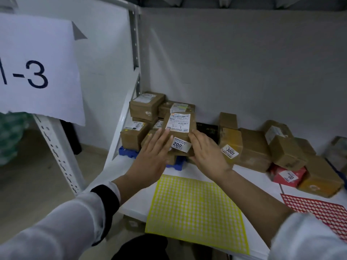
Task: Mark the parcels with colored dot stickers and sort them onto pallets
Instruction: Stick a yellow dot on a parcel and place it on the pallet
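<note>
Atop the brown cardboard stack on the blue plastic pallet (pixel 127 152) sits a labelled parcel (pixel 179 124), pressed between the straight fingers of the left hand (pixel 150 152) and right hand (pixel 206 152). Nearer, a perforated yellow sticker sheet (pixel 195 212) lies flat on the white surface (pixel 253 177). The frame edge cuts off the red sticker sheet (pixel 319 209).

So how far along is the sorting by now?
Done: several boxes sit stacked on the blue pallet. In hand: the left hand and right hand press a labelled parcel between them over that stack. Left: the loose heap to the right looks unsorted.
</note>
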